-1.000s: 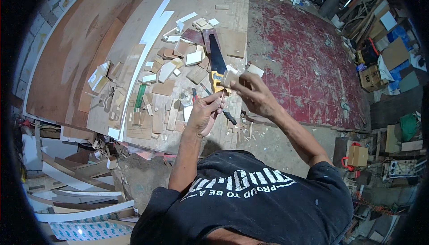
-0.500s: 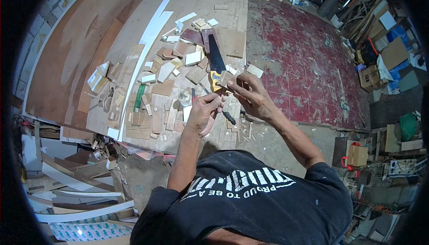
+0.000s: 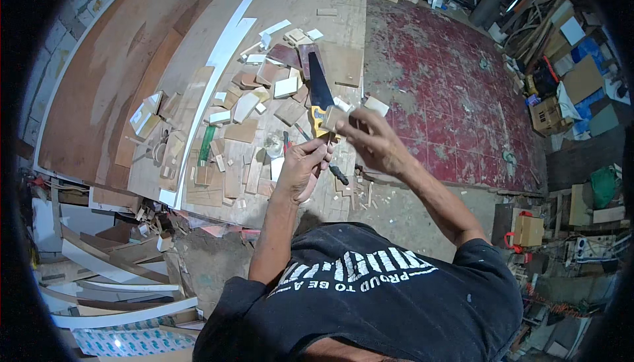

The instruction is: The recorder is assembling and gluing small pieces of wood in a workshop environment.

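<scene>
My right hand [image 3: 373, 145] pinches a small pale wood block [image 3: 334, 117] and holds it up over the workbench [image 3: 198, 65]. Just left of it, my left hand [image 3: 300, 167] is closed with curled fingers around a thin dark-handled tool [image 3: 338, 175], whose handle sticks out below the fingers. The two hands almost touch at the block. A hand saw [image 3: 320, 88] with a black blade and yellow handle lies on the bench just behind the block, partly hidden by it.
Several wood offcuts [image 3: 244, 118] and small blocks litter the bench. A long white strip [image 3: 221, 52] runs along the bench. To the right lies a worn red tiled floor [image 3: 449, 91]; curved white pieces [image 3: 105, 289] are stacked lower left, boxes [image 3: 528, 230] at right.
Both hands stay nearly in place; the right hand has turned the block slightly and shifted a little right.
</scene>
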Motion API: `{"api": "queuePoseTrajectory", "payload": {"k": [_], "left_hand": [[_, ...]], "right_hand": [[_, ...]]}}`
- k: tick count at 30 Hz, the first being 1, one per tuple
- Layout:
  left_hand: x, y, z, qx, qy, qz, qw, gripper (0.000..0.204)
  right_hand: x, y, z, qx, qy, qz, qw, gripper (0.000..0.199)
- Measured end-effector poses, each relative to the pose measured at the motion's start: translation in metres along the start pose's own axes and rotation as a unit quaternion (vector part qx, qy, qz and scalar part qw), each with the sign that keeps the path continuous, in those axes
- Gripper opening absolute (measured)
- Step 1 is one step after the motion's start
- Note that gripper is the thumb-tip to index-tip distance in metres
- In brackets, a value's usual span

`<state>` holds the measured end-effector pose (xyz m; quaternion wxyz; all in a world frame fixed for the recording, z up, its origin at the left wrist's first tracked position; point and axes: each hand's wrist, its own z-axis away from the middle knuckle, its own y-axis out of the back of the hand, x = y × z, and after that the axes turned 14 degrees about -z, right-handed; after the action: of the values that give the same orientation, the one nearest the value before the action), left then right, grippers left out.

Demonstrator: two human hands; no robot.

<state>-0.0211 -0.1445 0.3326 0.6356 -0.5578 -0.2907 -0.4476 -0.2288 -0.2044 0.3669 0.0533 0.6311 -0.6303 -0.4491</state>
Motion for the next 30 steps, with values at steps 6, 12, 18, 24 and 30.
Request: {"api": "queuePoseTrajectory", "payload": {"k": [6,12,18,24,30], "left_hand": [[0.000,0.003,-0.002,-0.043,-0.005,0.009,0.999,0.020],[0.008,0.002,0.003,-0.054,-0.001,-0.057,0.997,0.025],[0.003,0.007,0.004,-0.086,0.003,-0.029,0.996,0.026],[-0.004,0.010,0.005,-0.114,0.000,-0.008,0.993,0.026],[0.001,-0.003,0.008,-0.025,-0.017,-0.044,0.999,0.034]], "right_hand": [[-0.004,-0.001,0.000,-0.003,0.002,0.026,1.000,0.062],[-0.007,-0.003,0.001,0.003,0.005,0.031,0.999,0.061],[-0.012,-0.003,0.005,-0.015,0.005,-0.021,1.000,0.048],[-0.004,-0.002,0.008,-0.006,0.005,-0.007,1.000,0.040],[-0.002,0.017,0.005,0.064,-0.039,-0.011,0.997,0.047]]}}
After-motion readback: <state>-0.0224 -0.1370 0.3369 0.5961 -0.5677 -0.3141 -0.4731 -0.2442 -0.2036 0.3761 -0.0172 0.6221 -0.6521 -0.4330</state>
